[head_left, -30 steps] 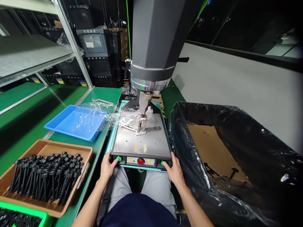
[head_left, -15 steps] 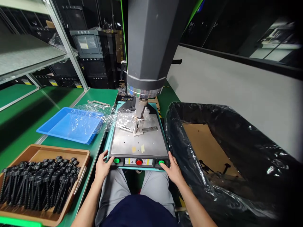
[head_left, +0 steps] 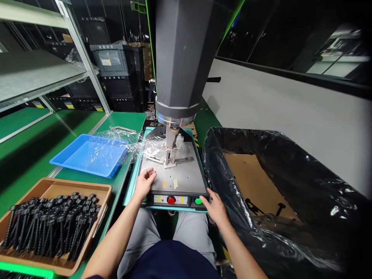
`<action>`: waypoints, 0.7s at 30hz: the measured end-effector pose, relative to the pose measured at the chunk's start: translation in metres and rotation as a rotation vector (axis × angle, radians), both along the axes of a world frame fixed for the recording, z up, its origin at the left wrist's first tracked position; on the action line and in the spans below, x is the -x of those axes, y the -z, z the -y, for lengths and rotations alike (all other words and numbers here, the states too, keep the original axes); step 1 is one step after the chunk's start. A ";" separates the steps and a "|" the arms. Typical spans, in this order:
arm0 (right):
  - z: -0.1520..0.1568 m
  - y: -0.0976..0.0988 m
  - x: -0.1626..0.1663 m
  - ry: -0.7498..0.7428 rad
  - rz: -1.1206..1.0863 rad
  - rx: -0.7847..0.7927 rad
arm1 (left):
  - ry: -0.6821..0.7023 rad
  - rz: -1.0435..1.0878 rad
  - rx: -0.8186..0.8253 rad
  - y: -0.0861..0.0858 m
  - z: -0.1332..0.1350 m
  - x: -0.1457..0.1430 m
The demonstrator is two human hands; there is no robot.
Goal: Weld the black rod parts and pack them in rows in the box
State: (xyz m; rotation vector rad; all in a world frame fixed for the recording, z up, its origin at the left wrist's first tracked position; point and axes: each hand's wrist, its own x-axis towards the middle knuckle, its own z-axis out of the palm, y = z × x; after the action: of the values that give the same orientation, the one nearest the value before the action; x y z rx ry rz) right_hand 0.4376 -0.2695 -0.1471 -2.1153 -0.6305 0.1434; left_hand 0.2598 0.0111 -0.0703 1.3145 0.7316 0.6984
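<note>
My left hand (head_left: 144,183) hovers over the front left of a metal base plate (head_left: 154,180), fingers loosely bent with nothing visible in them. Its wrist partly covers the left green button (head_left: 145,199). At the front right corner of the machine, my right hand (head_left: 216,205) has its fingers apart, the thumb close beside the right green button (head_left: 198,200). Between the buttons sits a red button (head_left: 171,200). Further back on the plate stands a small metal fixture (head_left: 170,158), directly under the tip of the machine's grey head (head_left: 172,135).
A brown tray (head_left: 106,190) of black ribbed, round-headed parts (head_left: 55,217) lies at left. Behind it, a blue tray (head_left: 69,151), clear plastic film (head_left: 107,149) and a wrench (head_left: 123,129) lie on the green table. A black-lined bin (head_left: 232,193) with cardboard stands at right.
My left hand has left the left green button and moved up and right over the plate. My right thumb has drawn back slightly from its button. The view has shifted a little.
</note>
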 end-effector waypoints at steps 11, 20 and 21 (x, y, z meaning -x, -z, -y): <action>-0.124 -0.085 0.023 -0.373 -0.206 -0.290 | 0.065 0.192 0.421 -0.037 -0.028 -0.068; -0.203 -0.091 -0.003 -0.142 -0.042 -0.258 | -0.023 0.262 0.393 -0.045 -0.030 -0.081; -0.204 -0.095 -0.006 -0.101 0.003 -0.276 | -0.025 0.263 0.388 -0.045 -0.031 -0.081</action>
State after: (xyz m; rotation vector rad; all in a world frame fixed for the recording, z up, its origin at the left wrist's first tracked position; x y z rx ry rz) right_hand 0.4433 -0.0655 -0.0525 -1.8197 -0.7171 0.1029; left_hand 0.3408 0.0418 -0.0250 0.8432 0.6319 0.6930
